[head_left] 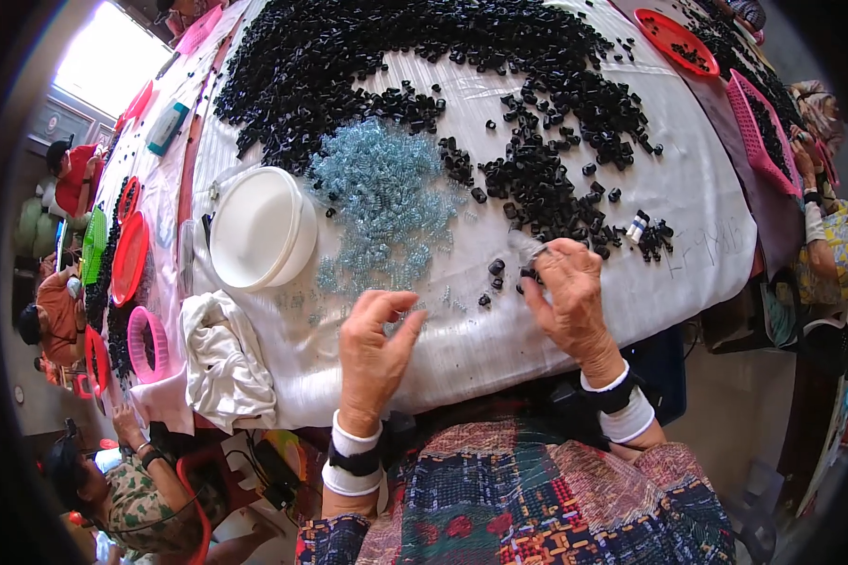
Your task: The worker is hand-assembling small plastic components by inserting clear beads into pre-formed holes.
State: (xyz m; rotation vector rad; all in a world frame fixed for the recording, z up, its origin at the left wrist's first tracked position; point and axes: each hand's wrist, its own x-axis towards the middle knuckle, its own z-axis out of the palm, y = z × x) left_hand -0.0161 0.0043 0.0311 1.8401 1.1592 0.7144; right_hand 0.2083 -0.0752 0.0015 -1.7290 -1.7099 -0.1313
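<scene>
Over the near edge of the white-covered table, my left hand (377,344) hovers with bent fingers, its thumb and forefinger apart and nothing visible between them. Just beyond it lies a heap of clear bluish coil-like small pieces (377,193). My right hand (572,306) reaches over the near end of the small black plastic pieces (546,193). A few black pieces show beside its thumb and fingers. Something greyish at its fingertips (526,245) is smeared by motion, so whether it grips anything is unclear. White bands and black straps circle both wrists.
A white round tub (262,229) stands left of the bluish heap, with a crumpled white cloth (224,358) nearer me. A small white-and-blue tube (637,227) lies at right. People work at side tables with red trays (130,259) and a pink basket (761,132).
</scene>
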